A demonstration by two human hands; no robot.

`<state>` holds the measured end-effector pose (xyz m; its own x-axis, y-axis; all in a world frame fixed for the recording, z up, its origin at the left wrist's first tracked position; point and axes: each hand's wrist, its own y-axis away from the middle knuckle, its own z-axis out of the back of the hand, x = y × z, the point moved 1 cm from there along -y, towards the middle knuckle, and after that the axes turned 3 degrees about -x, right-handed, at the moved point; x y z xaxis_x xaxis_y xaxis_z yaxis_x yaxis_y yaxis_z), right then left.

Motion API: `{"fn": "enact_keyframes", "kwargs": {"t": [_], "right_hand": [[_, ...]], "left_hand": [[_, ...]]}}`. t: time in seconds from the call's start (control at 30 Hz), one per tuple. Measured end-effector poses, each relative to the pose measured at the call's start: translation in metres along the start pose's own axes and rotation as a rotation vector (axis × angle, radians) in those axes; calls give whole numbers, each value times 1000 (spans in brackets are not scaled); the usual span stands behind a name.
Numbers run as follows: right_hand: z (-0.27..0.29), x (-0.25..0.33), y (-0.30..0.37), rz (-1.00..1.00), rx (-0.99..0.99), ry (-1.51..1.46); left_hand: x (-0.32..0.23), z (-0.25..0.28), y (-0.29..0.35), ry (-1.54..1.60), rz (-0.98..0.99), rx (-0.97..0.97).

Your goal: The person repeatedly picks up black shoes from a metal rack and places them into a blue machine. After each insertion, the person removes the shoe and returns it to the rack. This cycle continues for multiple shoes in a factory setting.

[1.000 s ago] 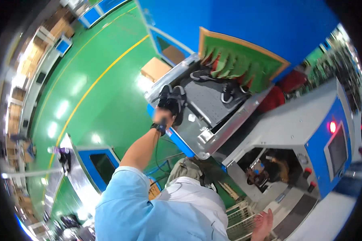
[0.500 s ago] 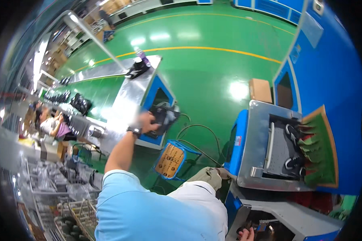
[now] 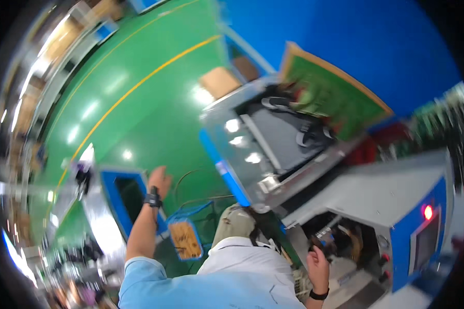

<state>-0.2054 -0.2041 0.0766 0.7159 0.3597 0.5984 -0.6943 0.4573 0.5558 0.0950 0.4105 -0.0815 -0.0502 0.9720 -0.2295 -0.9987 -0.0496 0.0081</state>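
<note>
Over the green floor (image 3: 139,131), in the head view, the left hand (image 3: 160,181) hangs on a stretched arm, too blurred to tell spread fingers from a fist; the right hand (image 3: 317,263), forearm raised, bends its fingers near the opening of the grey machine (image 3: 376,193), whether gripping anything I cannot tell; black-and-white shoes (image 3: 312,137) lie on the grey bed (image 3: 278,134), well apart from both

Two black shoes with white trim (image 3: 313,135) lay slightly apart on a grey belt (image 3: 278,131) beside a green slit curtain (image 3: 345,88).
</note>
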Motion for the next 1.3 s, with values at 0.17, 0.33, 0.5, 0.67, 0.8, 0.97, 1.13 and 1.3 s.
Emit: {"fn": "enact_keyframes", "kwargs": {"t": [0.17, 0.33, 0.5, 0.67, 0.8, 0.97, 1.13, 1.3], "right_hand": [[-8, -28, 25, -127, -220, -68], [-51, -40, 101, -316, -342, -32], [-77, -67, 132, -169, -387, 63], [-96, -57, 95, -295, -300, -118], [-49, 29, 28, 100, -296, -689], [-48, 42, -18, 454, -427, -1084], [5, 53, 28, 408, -452, -1245], [15, -17, 63, 468, -530, -725]], "left_hand": [[-351, -158, -139, 357, -632, 356], [-609, -224, -194, 618, -293, 567], [-603, -327, -223, 700, -113, 106], [-555, -245, -192, 1216, -110, 709], [-479, -130, -96, 1402, 179, 1040], [-467, -9, 70, 1076, -535, 1467], [-504, 26, 190, 1200, -104, 998], [-500, 64, 215, 458, -922, 728]]}}
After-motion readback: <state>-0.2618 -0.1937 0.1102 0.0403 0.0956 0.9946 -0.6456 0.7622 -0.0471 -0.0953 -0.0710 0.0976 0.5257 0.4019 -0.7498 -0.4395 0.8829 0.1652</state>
